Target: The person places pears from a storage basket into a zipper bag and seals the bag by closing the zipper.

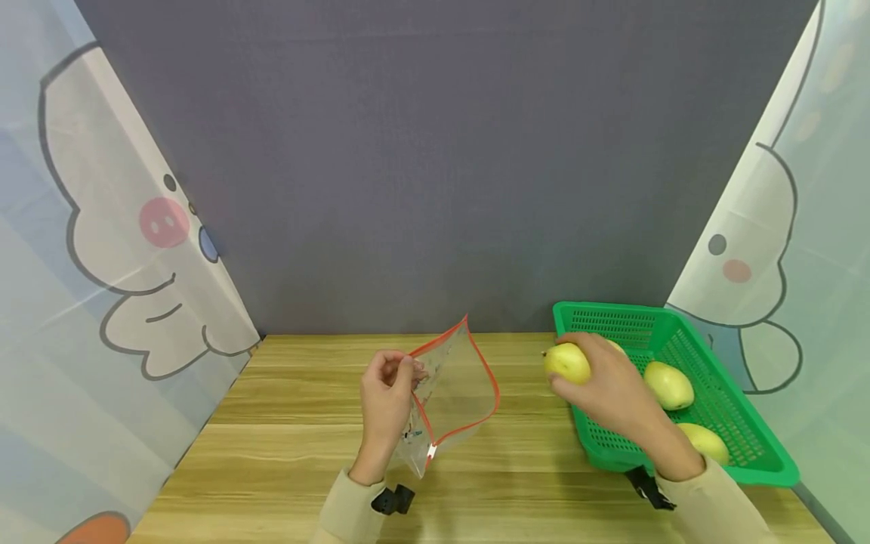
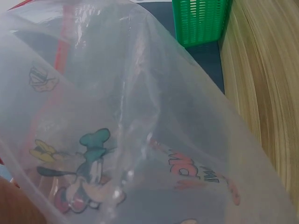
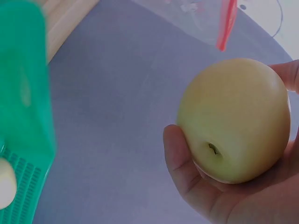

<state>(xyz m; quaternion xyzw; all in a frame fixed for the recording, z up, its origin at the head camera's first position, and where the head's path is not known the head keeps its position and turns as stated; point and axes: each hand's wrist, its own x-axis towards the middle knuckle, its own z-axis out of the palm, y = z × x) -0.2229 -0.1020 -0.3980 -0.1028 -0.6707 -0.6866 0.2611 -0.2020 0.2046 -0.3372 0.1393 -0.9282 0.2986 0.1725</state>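
Note:
My left hand [image 1: 386,400] pinches the edge of a clear zip bag [image 1: 464,393] between thumb and fingers. The bag hangs over the table with its red-trimmed mouth spread wide and a white slider [image 1: 431,452] at the lower corner. Cartoon prints [image 2: 88,182] show on its plastic in the left wrist view. Farther right, my right hand [image 1: 612,389] grips a yellow pear [image 1: 568,363], thumb and fingers around its sides, above the near-left rim of a green basket [image 1: 707,370]. In the right wrist view, the pear's blossom end [image 3: 212,148] faces the camera.
Inside the basket lie more pears, one beside my right wrist [image 1: 669,385], another nearer me [image 1: 707,443], and one partly hidden behind the hand. A wooden table [image 1: 272,453] lies beneath everything. A grey cloth [image 1: 408,166] stands at its back, with printed curtains on both sides.

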